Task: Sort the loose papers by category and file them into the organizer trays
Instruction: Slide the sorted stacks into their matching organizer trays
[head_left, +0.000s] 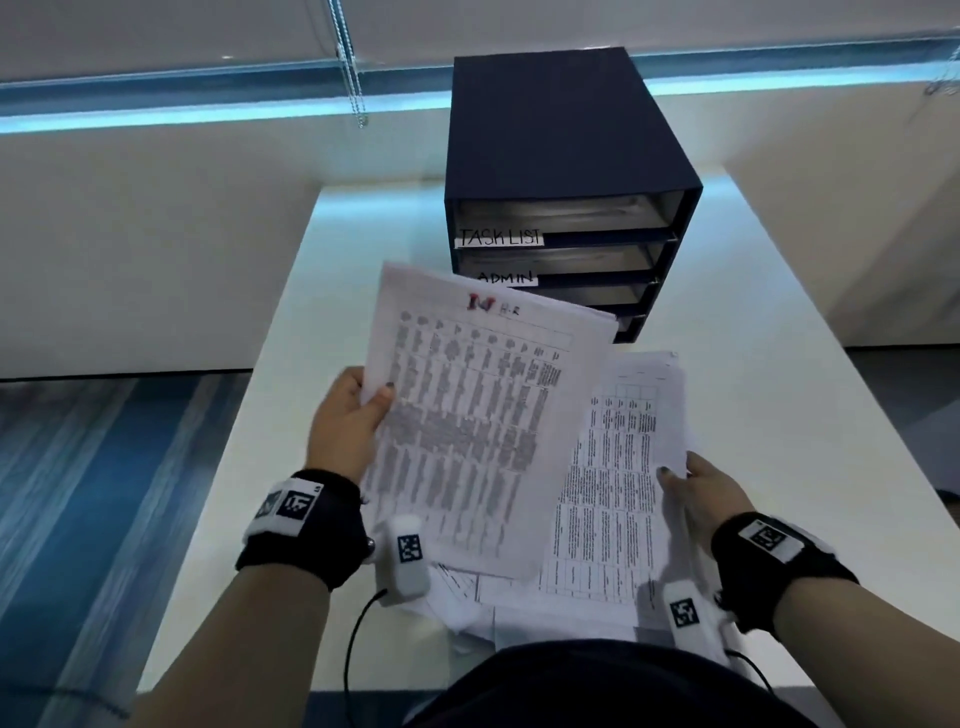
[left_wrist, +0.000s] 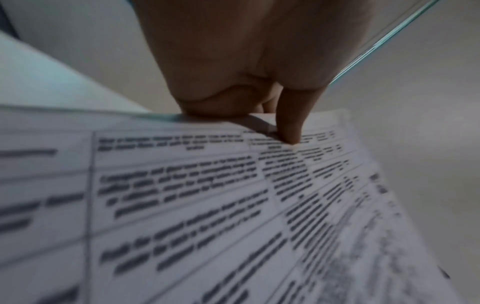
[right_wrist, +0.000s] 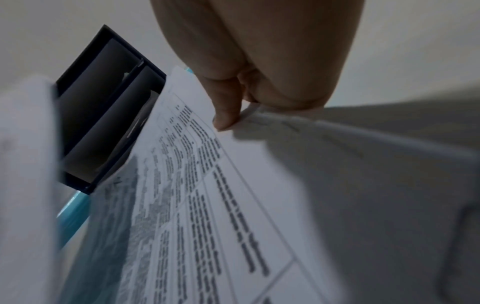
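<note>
My left hand (head_left: 358, 405) pinches the left edge of a printed sheet (head_left: 467, 415) with a table and a red mark at its top, thumb on its face; in the left wrist view the thumb (left_wrist: 288, 123) presses this sheet (left_wrist: 207, 205). My right hand (head_left: 696, 488) grips the right edge of a second stack of papers (head_left: 623, 467); the right wrist view shows the thumb (right_wrist: 226, 111) on that stack (right_wrist: 221, 205). Both are held above the table. Beyond them stands the dark blue organizer (head_left: 566, 171) with open trays labelled TASK LIST (head_left: 501, 237) and ADMIN (head_left: 506, 278); its lower trays are partly hidden by the papers.
The white table (head_left: 779, 389) runs forward between two low white walls. More loose papers (head_left: 467, 587) lie at its near edge under my hands. Blue-striped floor (head_left: 104, 493) lies to the left. Blind cords (head_left: 353, 78) hang at the back.
</note>
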